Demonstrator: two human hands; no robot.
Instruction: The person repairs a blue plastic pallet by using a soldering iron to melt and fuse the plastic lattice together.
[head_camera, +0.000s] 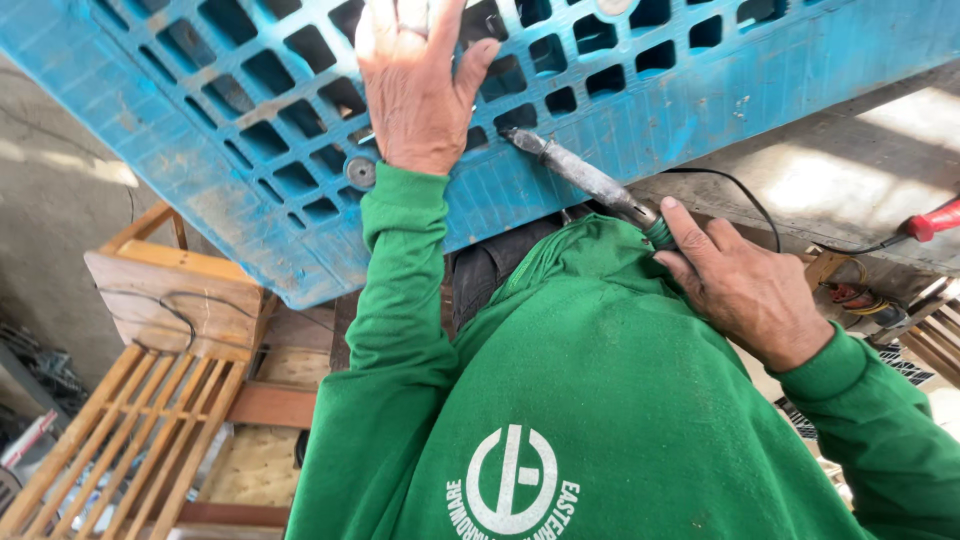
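Blue plastic crate (600, 120), wooden rack (130, 440), red-handled tool (935, 220)

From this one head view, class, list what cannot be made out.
- Left hand: fingertips cut off by the top edge.
- Blue plastic crate: its full shape runs off the frame.
- Soldering tool: handle hidden in the right hand.
- Red-handled tool: cut off by the right edge.

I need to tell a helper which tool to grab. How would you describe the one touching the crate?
Find the big blue plastic crate. Against its lower edge rests a slim grey soldering iron, held by the right hand. Unlike the red-handled tool, it is dull grey, tip on the plastic.
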